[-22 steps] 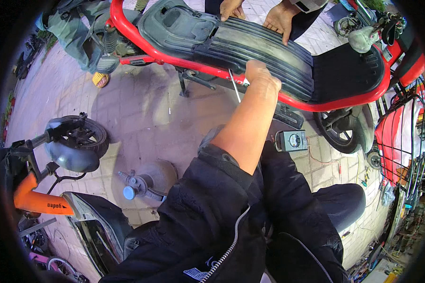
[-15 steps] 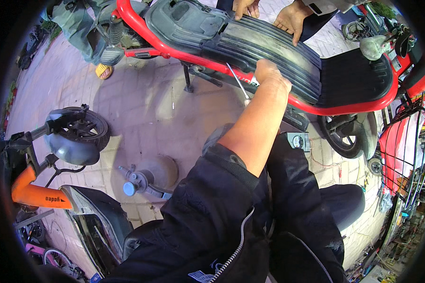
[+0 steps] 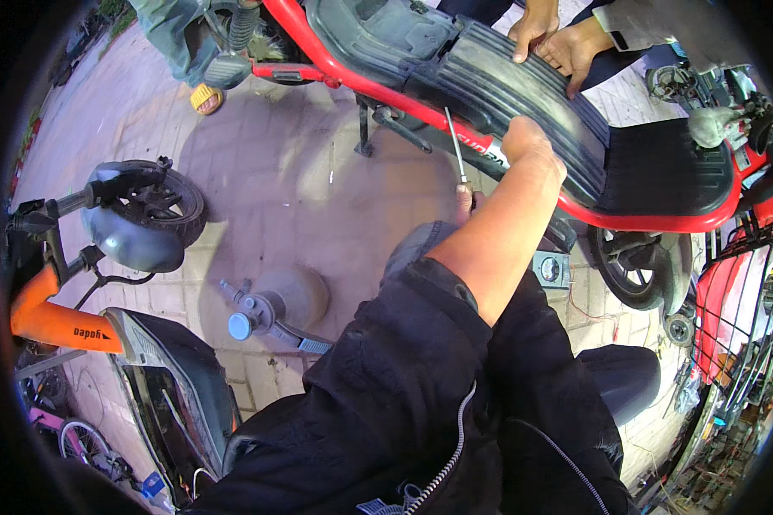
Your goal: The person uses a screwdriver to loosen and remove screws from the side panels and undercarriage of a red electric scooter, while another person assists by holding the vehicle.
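the screwdriver [image 3: 456,148] is the likeliest source of trouble: its tip meets the edge of the ribbed black footboard [image 3: 537,90] at a slant, so a slip could score the red frame tube [image 3: 425,107] or skid towards the left hand [image 3: 531,142]. that hand lies curled at the footboard's near edge; whether its grip is clamped on it, i cannot tell. the right hand [image 3: 465,199], mostly hidden under the left forearm, has its grip closed round the screwdriver handle; the crossed arms could cramp its leverage. a co-worker's near-left hand [image 3: 534,30] and near-right hand [image 3: 577,51] touch the far edge, where a sudden shift of the footboard could pinch fingers.

compared with half a second ago, the whole scooter sits further right and lower in view, the co-worker's hands are closer together, and more of the right thumb shows. the screwdriver's tip is at about the same place on the footboard edge.
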